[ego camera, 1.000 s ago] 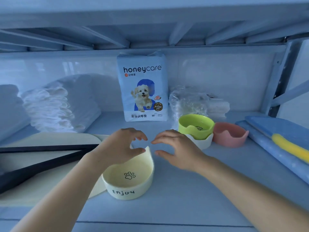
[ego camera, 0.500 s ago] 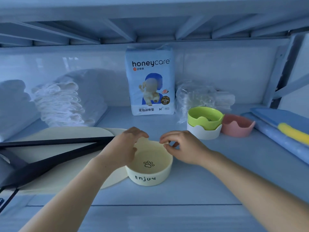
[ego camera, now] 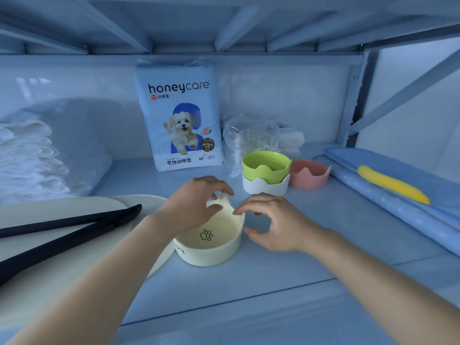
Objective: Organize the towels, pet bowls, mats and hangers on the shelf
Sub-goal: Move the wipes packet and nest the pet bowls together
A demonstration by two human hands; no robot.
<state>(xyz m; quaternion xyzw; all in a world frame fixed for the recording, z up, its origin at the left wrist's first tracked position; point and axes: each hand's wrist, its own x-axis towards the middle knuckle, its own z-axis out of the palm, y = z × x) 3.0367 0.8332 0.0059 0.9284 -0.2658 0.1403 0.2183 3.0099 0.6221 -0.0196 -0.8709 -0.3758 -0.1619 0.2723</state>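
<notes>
A cream pet bowl with a paw print stands on the shelf board, its lettering turned to the left. My left hand curls over its far rim. My right hand pinches the right rim between fingertips and thumb. Behind them a green bowl is nested in a white bowl, and a pink bowl sits beside them. Black hangers lie on a cream mat at the left. Folded white towels are stacked at the far left.
A honeycare pad pack stands upright at the back, with a clear plastic bag beside it. Blue mats with a yellow piece lie along the right side. The upper shelf's beams hang low overhead.
Both hands have slid the cream bowl farther back on the shelf and turned it, so its lettering went from the front to the left side.
</notes>
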